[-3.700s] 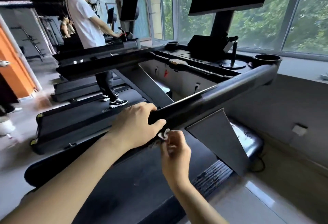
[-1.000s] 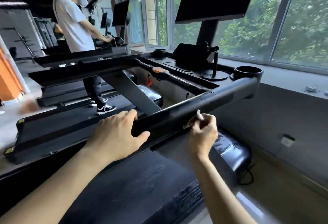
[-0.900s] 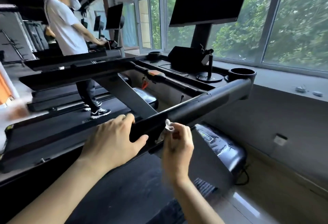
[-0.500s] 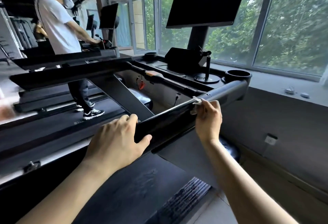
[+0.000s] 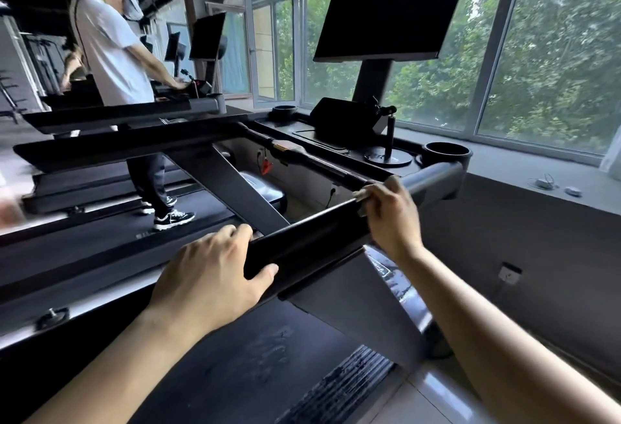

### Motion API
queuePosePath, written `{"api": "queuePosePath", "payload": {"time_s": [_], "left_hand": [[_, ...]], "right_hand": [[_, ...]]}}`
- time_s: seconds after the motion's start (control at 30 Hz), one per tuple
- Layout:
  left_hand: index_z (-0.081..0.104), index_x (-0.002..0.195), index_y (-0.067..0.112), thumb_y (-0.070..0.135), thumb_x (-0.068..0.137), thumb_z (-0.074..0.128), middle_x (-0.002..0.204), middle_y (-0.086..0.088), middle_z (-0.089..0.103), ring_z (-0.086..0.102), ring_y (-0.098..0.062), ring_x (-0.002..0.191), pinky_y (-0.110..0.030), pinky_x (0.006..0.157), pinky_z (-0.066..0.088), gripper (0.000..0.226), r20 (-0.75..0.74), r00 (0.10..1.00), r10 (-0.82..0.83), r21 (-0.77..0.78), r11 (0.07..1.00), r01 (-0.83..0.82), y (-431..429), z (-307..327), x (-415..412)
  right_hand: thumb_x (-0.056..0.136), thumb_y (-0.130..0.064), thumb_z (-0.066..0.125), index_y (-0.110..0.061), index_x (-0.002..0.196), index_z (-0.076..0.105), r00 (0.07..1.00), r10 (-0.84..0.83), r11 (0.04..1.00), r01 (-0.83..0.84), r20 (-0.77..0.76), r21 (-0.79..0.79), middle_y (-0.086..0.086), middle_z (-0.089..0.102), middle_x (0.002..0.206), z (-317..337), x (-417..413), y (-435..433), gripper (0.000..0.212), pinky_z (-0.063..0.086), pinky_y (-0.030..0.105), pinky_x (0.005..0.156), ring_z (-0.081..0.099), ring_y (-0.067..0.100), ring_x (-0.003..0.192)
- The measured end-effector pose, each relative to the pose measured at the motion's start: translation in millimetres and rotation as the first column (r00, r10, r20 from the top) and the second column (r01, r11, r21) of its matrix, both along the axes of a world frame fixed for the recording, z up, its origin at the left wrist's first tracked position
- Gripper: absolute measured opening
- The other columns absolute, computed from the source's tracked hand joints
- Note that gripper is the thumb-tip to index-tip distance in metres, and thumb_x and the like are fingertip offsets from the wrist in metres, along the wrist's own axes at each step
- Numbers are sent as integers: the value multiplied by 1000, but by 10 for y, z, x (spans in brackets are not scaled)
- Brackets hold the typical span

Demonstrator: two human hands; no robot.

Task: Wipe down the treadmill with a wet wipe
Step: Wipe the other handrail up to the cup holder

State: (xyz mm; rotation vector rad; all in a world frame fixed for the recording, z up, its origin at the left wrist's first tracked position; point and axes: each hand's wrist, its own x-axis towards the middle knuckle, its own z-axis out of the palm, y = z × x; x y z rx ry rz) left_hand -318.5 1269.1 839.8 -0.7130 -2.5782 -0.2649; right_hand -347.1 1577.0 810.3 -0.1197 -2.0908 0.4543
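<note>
We are in the middle of wiping the right handrail (image 5: 309, 238) of the treadmill (image 5: 255, 353), and the job looks far from done: only this rail is being covered, while the console and the far rail look untouched as far as we can judge. Our left hand (image 5: 208, 275) curls over the near end of the rail, thumb underneath, steadying us. Our right hand (image 5: 391, 218) is wrapped over the rail farther up, pinching the wet wipe (image 5: 360, 195) against it; only a small white edge of the wipe shows past the fingers. The two hands are well apart. Next, we judge, the stroke should run on to the grey end of the rail near the cup holder (image 5: 447, 151), with steady pressure and the wipe kept flat so that it does not bunch up. About a second ago our right hand was close beside the left; it has since slid up the rail, while the left has kept its grip in the same place.
</note>
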Motion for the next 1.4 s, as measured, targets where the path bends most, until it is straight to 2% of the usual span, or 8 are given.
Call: {"api": "queuePosePath", "payload": {"time_s": [0.27, 0.5, 0.6, 0.73, 0.83, 1.03, 1.27, 1.4], "left_hand": [[46, 101, 31, 72, 86, 49, 100, 12, 62, 64, -17, 91, -34, 71, 46, 44, 34, 999, 23, -33, 999, -22, 25, 25, -28], [47, 99, 31, 69, 86, 51, 98, 11, 64, 64, -19, 88, -34, 67, 39, 41, 48, 998, 40, -47, 998, -38, 63, 56, 14], [49, 105, 31, 69, 86, 51, 104, 10, 66, 65, -21, 93, -34, 71, 42, 43, 75, 995, 60, -51, 997, -56, 84, 76, 47], [48, 106, 32, 71, 86, 51, 108, 11, 66, 65, -21, 95, -34, 72, 40, 44, 117, 988, 97, -75, 993, -88, 88, 118, 65], [51, 112, 34, 76, 85, 51, 116, 13, 66, 64, -19, 103, -33, 75, 38, 49, 140, 980, 140, -104, 987, -126, 114, 175, 62], [58, 117, 28, 71, 86, 54, 110, 9, 65, 64, -19, 104, -36, 82, 49, 54, 33, 999, 18, -15, 1000, -18, 582, 186, -31], [55, 133, 24, 74, 85, 55, 122, 4, 62, 60, -20, 114, -38, 95, 50, 69, -41, 999, -35, -107, 994, 31, 1397, 198, -321], [58, 127, 26, 81, 81, 53, 118, 6, 63, 60, -19, 115, -38, 95, 48, 72, -26, 1000, -1, -119, 993, -2, 1589, 182, -434]], "right_hand": [[97, -14, 66, -17, 97, 62, 962, -116, 848, -33, -246, -529, -3, 62, 93, -480, 137, -534, 5, 50, 39, 75, 62, 22, 84], [78, 5, 67, -14, 87, 64, 956, 257, 958, -271, -143, -95, -3, 61, 95, -864, 492, -850, 21, 46, 32, 80, 57, 22, 87], [79, 5, 66, -15, 81, 64, 983, 95, 948, -138, -159, -288, -1, 62, 85, -853, 255, -346, 21, 50, 37, 74, 60, 21, 80], [85, 0, 73, -13, 78, 66, 979, -133, 480, -74, -156, -874, 3, 68, 72, -799, -67, 71, 16, 54, 41, 68, 62, 11, 65], [89, -3, 73, -7, 81, 66, 969, -65, 273, -214, -240, -938, 4, 66, 71, -867, -65, -239, 11, 48, 30, 64, 57, 9, 61], [89, 11, 60, -11, 81, 70, 953, 108, 355, -304, -284, -884, 1, 72, 74, -857, 92, -210, 25, 51, 26, 65, 64, 12, 67], [90, -4, 69, -11, 93, 63, 961, -208, 321, -106, -180, -941, 14, 73, 92, -674, -289, 795, 9, 57, 32, 78, 64, 16, 77], [93, 0, 65, -17, 84, 62, 959, -73, 341, -234, -274, -910, -7, 67, 76, -825, -147, 82, 20, 51, 32, 75, 61, 9, 73]]}}
